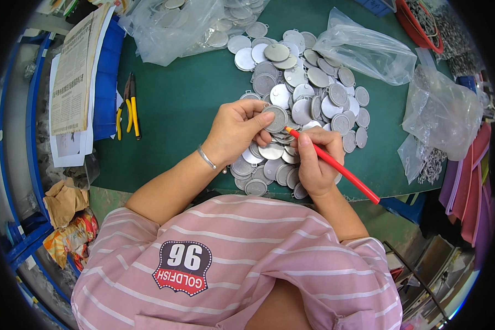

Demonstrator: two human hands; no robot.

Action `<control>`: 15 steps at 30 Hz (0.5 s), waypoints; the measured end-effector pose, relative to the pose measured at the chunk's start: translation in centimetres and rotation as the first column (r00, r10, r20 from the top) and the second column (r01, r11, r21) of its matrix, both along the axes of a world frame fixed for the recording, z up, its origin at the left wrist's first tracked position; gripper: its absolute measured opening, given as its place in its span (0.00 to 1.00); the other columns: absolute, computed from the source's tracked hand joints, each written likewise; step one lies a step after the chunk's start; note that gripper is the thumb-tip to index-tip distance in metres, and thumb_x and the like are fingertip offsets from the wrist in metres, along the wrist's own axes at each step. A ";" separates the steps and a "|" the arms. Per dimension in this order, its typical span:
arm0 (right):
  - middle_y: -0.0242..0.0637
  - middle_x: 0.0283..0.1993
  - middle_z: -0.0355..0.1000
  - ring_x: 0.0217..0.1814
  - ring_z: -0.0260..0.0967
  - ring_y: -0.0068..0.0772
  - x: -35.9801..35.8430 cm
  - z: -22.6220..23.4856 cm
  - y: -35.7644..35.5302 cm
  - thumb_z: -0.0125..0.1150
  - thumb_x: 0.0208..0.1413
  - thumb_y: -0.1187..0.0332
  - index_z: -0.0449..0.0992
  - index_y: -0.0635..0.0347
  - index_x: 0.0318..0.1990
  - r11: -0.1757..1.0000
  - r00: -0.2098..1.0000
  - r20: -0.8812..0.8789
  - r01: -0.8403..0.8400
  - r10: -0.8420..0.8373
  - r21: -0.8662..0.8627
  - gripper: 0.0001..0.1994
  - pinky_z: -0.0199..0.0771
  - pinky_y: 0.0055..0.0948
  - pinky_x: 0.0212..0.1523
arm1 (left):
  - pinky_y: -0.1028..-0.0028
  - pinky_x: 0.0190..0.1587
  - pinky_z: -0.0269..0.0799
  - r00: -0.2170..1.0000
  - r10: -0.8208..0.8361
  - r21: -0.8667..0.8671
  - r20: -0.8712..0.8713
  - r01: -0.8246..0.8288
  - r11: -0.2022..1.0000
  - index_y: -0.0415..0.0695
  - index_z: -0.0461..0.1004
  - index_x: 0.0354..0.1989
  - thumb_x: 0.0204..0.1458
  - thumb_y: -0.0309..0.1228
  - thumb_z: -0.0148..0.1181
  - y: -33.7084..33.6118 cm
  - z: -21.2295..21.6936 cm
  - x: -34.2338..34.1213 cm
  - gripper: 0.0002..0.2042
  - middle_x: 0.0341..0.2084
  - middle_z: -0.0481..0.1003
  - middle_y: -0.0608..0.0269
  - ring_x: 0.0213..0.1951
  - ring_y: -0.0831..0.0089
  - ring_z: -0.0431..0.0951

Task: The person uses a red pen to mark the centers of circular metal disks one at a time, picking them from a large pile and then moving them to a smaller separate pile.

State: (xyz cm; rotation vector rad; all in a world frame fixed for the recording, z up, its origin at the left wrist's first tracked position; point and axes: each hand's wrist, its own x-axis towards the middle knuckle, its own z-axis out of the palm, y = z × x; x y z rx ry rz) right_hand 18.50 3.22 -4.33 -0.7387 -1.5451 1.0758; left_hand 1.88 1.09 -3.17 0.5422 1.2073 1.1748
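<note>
My left hand (237,127) pinches a round grey metal medal (275,119) with a raised rim, held up over the heap. In my right hand (320,157) is a red pencil (351,177), gripped as for writing. Its pale tip meets or almost meets the medal's lower right edge; I cannot tell whether they touch. Beneath and beyond both hands spreads a pile of similar silver-grey medals (335,95), many with small loops. Some lie with a smooth face up, others with a patterned one.
Yellow-handled pliers (131,107) lie on the green table (176,91) at left, by a blue bin (105,82) topped with newspaper (77,71). Clear plastic bags (368,49) rest at the back. Another bag (443,113) and metal chains (432,165) sit at right, a red basin (418,25) behind.
</note>
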 end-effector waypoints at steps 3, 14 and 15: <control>0.39 0.23 0.69 0.21 0.63 0.23 0.1 0.0 0.0 0.53 0.50 0.81 0.64 0.66 0.28 1.000 0.999 0.045 0.015 -0.014 -0.011 0.04 0.63 0.19 0.22 | 0.83 0.20 0.71 1.000 0.006 -0.001 0.002 -0.006 1.000 0.32 0.69 0.40 0.49 0.26 0.57 0.0 0.0 0.0 0.12 0.25 0.73 0.60 0.19 0.80 0.73; 0.40 0.24 0.69 0.22 0.64 0.22 0.0 -0.1 0.1 0.52 0.51 0.79 0.62 0.66 0.32 0.999 0.998 0.039 0.041 -0.040 -0.008 0.05 0.63 0.19 0.23 | 0.84 0.21 0.71 1.000 -0.010 0.011 -0.009 0.010 1.000 0.32 0.69 0.41 0.49 0.26 0.57 -0.1 0.1 0.1 0.13 0.25 0.73 0.61 0.19 0.81 0.73; 0.40 0.24 0.69 0.22 0.63 0.22 0.0 0.0 0.1 0.52 0.51 0.79 0.62 0.66 0.32 0.999 0.997 0.064 0.044 -0.043 -0.007 0.05 0.63 0.19 0.23 | 0.84 0.21 0.71 1.000 -0.013 0.011 -0.008 0.013 1.000 0.32 0.69 0.41 0.49 0.26 0.57 -0.1 0.1 0.0 0.13 0.24 0.73 0.61 0.20 0.81 0.73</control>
